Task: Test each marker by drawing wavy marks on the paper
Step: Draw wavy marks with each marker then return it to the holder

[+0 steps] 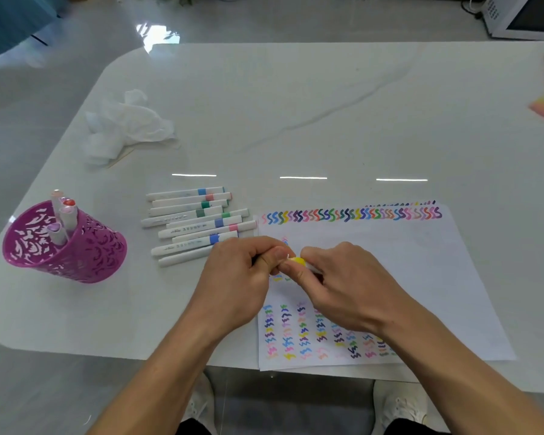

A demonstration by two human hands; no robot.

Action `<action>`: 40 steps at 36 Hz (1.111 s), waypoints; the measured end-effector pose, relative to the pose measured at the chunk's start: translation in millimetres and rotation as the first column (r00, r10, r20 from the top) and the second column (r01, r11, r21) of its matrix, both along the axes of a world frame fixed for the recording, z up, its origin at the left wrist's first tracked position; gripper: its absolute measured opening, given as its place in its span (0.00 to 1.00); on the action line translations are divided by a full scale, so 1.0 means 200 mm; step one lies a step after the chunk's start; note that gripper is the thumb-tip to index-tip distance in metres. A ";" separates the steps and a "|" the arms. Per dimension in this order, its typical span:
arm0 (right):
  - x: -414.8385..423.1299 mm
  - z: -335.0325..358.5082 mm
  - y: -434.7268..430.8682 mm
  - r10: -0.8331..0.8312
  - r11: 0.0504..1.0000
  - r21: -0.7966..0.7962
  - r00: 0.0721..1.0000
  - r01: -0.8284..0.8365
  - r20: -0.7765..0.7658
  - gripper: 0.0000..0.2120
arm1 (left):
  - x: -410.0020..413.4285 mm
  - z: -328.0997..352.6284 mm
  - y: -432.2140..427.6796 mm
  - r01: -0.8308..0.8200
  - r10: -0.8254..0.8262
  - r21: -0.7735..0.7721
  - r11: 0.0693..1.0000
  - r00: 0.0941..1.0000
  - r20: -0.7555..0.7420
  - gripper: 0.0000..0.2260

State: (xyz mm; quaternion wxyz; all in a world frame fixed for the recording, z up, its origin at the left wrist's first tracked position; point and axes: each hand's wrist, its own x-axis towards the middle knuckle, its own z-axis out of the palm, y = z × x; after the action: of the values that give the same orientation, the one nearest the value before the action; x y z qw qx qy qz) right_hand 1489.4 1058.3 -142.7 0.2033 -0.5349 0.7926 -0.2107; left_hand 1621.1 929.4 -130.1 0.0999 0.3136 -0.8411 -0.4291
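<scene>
Over paper (421, 277), grips yellow marker (298, 261) with left hand (236, 284) and right hand (343, 287); risks stray streak from sudden pull-apart.

Likely a home dining room: a glossy white marble-look table (327, 105) lies under the left hand (233, 290) and right hand (346, 290), polished pale floor tiles (29, 127) spread beyond it, and a white microwave-like appliance (522, 17) stands far beyond the right hand.

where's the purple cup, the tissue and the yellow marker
purple cup (85, 255), head view, on its front wall
tissue (129, 124), head view, on its crumpled middle
yellow marker (299, 262), head view, on its yellow end
</scene>
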 end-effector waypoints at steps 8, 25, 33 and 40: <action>0.00 0.02 -0.01 -0.066 0.998 0.000 0.998 0.066 -0.016 0.26 | -0.01 0.01 0.01 -0.040 0.041 -0.046 0.998 0.999 0.015 0.09; -0.01 0.03 -0.07 -0.147 0.923 -0.162 0.706 0.350 0.692 0.14 | 0.06 -0.04 -0.03 -0.011 0.075 -0.337 0.942 0.981 0.177 0.07; 0.00 0.00 -0.10 -0.164 0.891 -0.200 0.699 0.408 0.696 0.17 | 0.08 -0.07 -0.04 0.088 -0.016 -0.404 0.911 0.984 0.177 0.08; 0.01 -0.01 -0.14 -0.256 0.844 -0.247 0.763 0.475 0.594 0.07 | 0.08 -0.07 -0.04 0.174 -0.103 -0.408 0.896 0.977 0.189 0.09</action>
State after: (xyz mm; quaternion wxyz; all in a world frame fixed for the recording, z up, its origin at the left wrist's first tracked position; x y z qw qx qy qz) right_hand 1492.1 1029.6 -145.4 0.2628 -0.3140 0.7360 -0.5391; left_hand 1636.6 922.3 -145.0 0.0656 0.2577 -0.9395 -0.2161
